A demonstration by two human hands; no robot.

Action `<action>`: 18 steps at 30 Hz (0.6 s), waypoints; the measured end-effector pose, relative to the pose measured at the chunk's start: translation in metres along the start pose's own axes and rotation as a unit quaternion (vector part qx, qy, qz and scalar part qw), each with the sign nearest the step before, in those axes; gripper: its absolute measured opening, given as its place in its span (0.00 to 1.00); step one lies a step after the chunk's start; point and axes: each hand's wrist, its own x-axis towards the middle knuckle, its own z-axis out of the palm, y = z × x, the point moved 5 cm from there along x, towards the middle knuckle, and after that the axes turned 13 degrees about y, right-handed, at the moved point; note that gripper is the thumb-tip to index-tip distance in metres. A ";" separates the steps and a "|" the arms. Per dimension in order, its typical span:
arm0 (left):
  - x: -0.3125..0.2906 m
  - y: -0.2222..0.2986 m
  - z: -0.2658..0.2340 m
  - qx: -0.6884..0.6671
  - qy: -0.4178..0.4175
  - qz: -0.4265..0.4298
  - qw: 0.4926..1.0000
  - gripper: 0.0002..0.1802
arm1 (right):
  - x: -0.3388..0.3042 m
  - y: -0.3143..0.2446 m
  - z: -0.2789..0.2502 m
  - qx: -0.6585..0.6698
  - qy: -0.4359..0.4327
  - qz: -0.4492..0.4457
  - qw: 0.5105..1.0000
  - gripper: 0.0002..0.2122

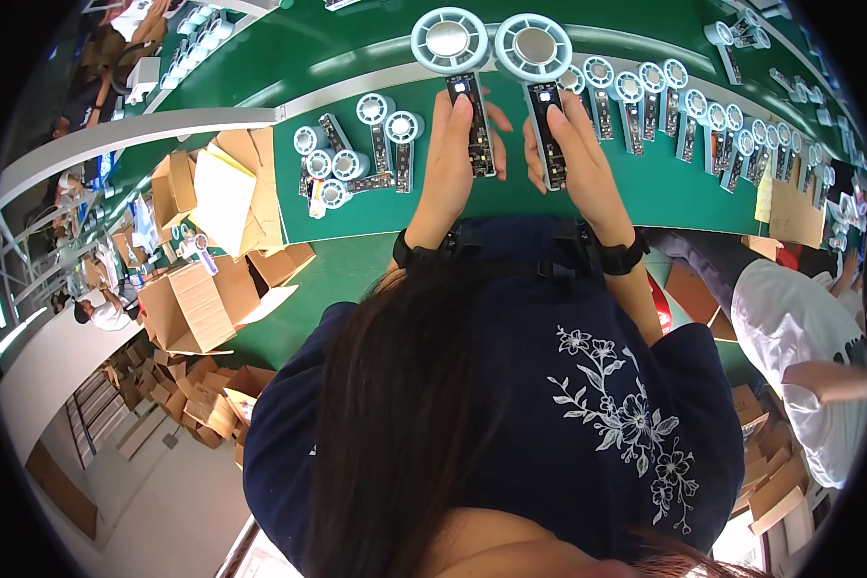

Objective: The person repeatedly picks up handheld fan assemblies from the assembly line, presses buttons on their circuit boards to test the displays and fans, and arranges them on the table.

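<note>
Currently, left hand [443, 159]: pinching the left unit [450, 40] by its handle, thumb laid on the dark circuit board, fingertips showing past the far side.
Right hand [580, 159]: gripping the right unit [533, 46] in the same way, thumb on the board and fingers wrapped behind to the left.
Wheel-shaped heads: light blue rings with silver round centres, standing out just beyond each hand, side by side.
Pale spots: small and white, near the top of each board, just beyond the thumbs.
Wristbands [624, 255]: black, one behind each hand.
Table [660, 197]: green, beneath both hands and stretching away on either side.
Loose cluster [403, 127]: several similar units, left of the left hand, some overlapping.
Long row [629, 89]: many more of these units, right of the right hand, heads mostly pointing away.
Yellow sheet [223, 197]: well left of the left hand, against cardboard.
Open carton [197, 303]: brown, left of the left hand and closer to the body.
Co-worker [800, 313]: white shirt, well right of the right hand.
</note>
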 end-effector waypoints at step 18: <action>0.003 -0.005 -0.003 0.012 -0.009 -0.027 1.000 0.18 | -0.008 0.005 -0.007 -0.025 0.055 0.005 0.998 0.12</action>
